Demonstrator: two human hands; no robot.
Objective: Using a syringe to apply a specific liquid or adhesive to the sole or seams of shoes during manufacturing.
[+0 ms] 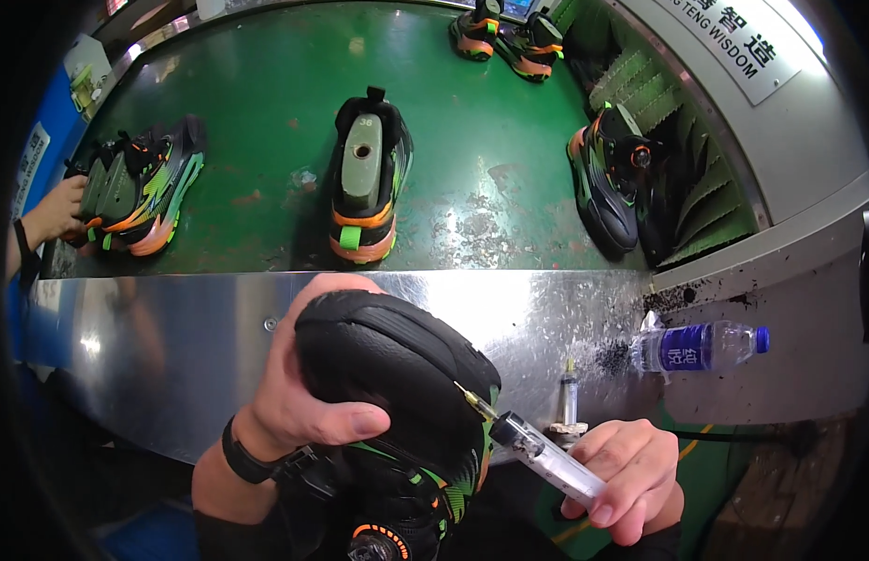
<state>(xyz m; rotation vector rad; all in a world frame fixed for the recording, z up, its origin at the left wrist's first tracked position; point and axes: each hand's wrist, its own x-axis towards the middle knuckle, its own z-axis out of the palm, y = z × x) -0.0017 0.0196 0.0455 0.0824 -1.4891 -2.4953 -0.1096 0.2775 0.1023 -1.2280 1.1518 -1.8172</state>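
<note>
Shoe (397, 374), syringe (546, 458), green conveyor belt (266, 103)

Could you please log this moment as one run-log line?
left hand: grips black shoe | right hand: holds syringe, needle at sole edge

Seven shoes are counted — one held at lower centre (397, 393), two at the left (140, 187), one at centre (364, 187), two at the upper edge (509, 37) and one at the right (607, 182) — along with two syringes (546, 458) (569, 397) and one water bottle (701, 346).
</note>
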